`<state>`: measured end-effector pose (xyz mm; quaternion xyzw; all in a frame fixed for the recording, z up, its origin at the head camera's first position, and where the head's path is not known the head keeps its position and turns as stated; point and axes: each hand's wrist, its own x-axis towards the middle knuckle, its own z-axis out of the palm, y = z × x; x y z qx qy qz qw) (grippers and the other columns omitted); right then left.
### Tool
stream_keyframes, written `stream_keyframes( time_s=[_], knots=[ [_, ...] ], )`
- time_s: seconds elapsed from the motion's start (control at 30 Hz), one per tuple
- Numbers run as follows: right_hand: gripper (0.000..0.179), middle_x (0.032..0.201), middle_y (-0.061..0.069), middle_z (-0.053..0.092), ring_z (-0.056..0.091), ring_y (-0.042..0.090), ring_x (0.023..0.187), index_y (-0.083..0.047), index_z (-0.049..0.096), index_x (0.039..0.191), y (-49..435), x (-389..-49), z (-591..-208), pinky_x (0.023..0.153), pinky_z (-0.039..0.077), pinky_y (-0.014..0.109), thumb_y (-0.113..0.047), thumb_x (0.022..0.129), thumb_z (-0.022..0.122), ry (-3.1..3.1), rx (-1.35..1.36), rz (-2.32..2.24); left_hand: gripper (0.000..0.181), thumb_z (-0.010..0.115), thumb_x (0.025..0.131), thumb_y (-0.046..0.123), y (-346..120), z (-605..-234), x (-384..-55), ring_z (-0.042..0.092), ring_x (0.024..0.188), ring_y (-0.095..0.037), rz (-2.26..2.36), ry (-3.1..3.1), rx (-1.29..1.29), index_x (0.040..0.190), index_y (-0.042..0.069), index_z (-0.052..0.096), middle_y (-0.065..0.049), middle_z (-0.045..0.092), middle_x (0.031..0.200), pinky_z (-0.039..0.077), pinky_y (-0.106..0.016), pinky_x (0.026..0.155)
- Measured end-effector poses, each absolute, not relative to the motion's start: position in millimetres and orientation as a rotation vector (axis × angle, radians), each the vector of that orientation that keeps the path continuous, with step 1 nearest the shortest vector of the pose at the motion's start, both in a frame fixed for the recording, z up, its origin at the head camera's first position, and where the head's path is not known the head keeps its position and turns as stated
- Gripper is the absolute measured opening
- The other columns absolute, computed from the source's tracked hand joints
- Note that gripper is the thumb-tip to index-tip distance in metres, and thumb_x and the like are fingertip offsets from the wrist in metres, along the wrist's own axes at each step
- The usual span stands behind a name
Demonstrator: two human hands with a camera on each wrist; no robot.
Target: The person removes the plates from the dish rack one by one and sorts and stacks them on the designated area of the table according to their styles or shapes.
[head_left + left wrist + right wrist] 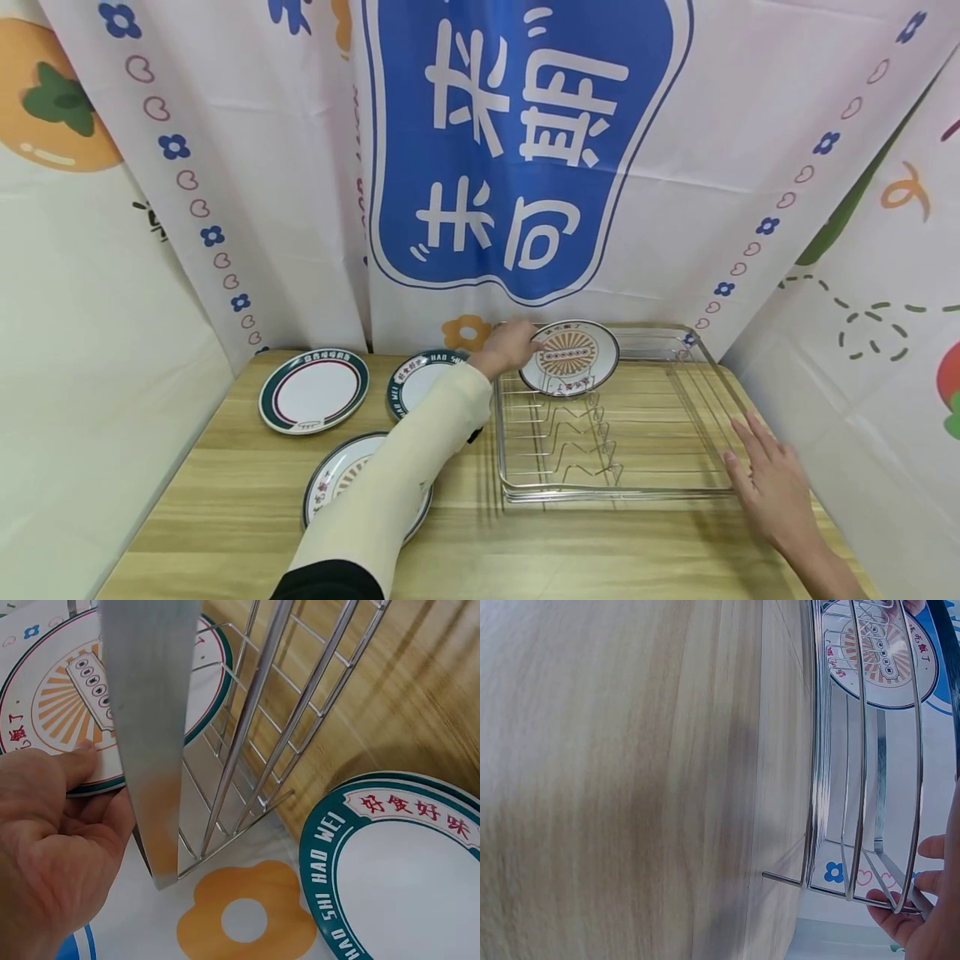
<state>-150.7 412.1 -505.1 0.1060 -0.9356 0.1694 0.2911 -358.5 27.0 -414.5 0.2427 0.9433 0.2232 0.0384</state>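
My left hand [508,346] pinches the edge of a white plate [570,358] with an orange sunburst and a dark rim. In the left wrist view the thumb lies on the plate's face and the fingers pass behind it. The plate stands tilted at the back left of a metal wire dish rack [615,493]. My right hand [772,483] rests at the rack's right rim, its fingers extended and spread. The right wrist view shows those fingertips [930,881] at a rack corner.
A green-rimmed plate [315,392] lies at the back left of the wooden table [210,500]. Green-rimmed plates [390,877] with lettering are stacked left of the rack. Nearer, another sunburst plate [337,467] is partly hidden by my left arm. A printed curtain [300,208] hangs behind.
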Motion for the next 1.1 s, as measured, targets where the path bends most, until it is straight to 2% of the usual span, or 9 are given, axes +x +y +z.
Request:
stream_keyframes(
  time_s=[0.2,0.43,0.53,0.63,0.7,0.77,0.93,1.1],
  knots=[
    [0.047,0.153,0.037,0.046,0.057,0.055,0.111,0.010,0.055,0.142,412.8,-150.8,-505.8,0.096,0.035,0.060,-0.018,0.104,0.058,-2.486,0.290,0.451,0.028,0.060,0.110,0.024,25.3,-416.3,-359.1,0.055,0.064,-0.015,0.750,2.896,0.739,0.097,0.004,0.074,-0.004,0.064,0.077,0.044,-0.028,0.063],
    [0.046,0.153,0.038,0.044,0.050,0.061,0.121,0.010,0.053,0.143,411.4,-150.2,-503.7,0.097,0.034,0.062,-0.017,0.105,0.057,-2.494,0.296,0.464,0.026,0.057,0.111,0.019,15.9,-411.2,-354.9,0.053,0.057,-0.012,0.970,2.837,0.716,0.102,0.001,0.074,-0.016,0.075,0.088,0.040,-0.024,0.054],
    [0.047,0.154,0.038,0.044,0.049,0.062,0.120,0.010,0.052,0.144,411.8,-149.8,-504.3,0.097,0.034,0.064,-0.016,0.106,0.057,-2.495,0.293,0.474,0.029,0.056,0.112,0.019,10.0,-408.7,-352.8,0.048,0.052,-0.012,1.025,2.814,0.721,0.100,0.000,0.074,-0.013,0.070,0.077,0.038,-0.024,0.050],
    [0.047,0.154,0.037,0.043,0.049,0.062,0.120,0.010,0.052,0.144,411.8,-149.5,-504.7,0.097,0.034,0.064,-0.017,0.106,0.056,-2.501,0.290,0.477,0.032,0.054,0.112,0.020,2.6,-405.6,-350.3,0.044,0.049,-0.012,1.061,2.814,0.727,0.097,-0.001,0.073,-0.006,0.058,0.065,0.036,-0.024,0.048],
    [0.047,0.155,0.037,0.043,0.049,0.062,0.120,0.010,0.052,0.144,411.6,-149.7,-505.2,0.097,0.034,0.063,-0.017,0.106,0.056,-2.504,0.292,0.474,0.034,0.054,0.113,0.020,-3.2,-402.8,-347.8,0.042,0.048,-0.012,1.067,2.825,0.739,0.095,-0.002,0.072,-0.002,0.051,0.062,0.035,-0.025,0.048],
    [0.047,0.155,0.037,0.043,0.050,0.061,0.120,0.010,0.052,0.144,411.2,-149.6,-505.7,0.097,0.034,0.062,-0.017,0.106,0.056,-2.507,0.294,0.470,0.034,0.053,0.113,0.021,-9.6,-399.0,-344.1,0.043,0.050,-0.012,1.052,2.846,0.748,0.095,-0.002,0.071,0.000,0.050,0.062,0.036,-0.025,0.049],
    [0.047,0.156,0.037,0.042,0.051,0.060,0.119,0.010,0.052,0.145,411.4,-148.5,-506.3,0.097,0.034,0.062,-0.017,0.107,0.055,-2.516,0.291,0.469,0.029,0.055,0.112,0.020,-27.6,-385.3,-335.0,0.049,0.056,-0.013,1.021,2.931,0.781,0.105,0.001,0.075,-0.005,0.064,0.074,0.039,-0.025,0.054],
    [0.048,0.157,0.036,0.041,0.049,0.061,0.123,0.010,0.051,0.146,411.6,-148.5,-504.1,0.098,0.033,0.063,-0.018,0.106,0.056,-2.527,0.284,0.476,0.027,0.058,0.110,0.018,-45.6,-367.8,-328.5,0.049,0.058,-0.015,1.038,3.030,0.836,0.118,-0.001,0.075,-0.012,0.076,0.088,0.038,-0.026,0.056]
  ],
)
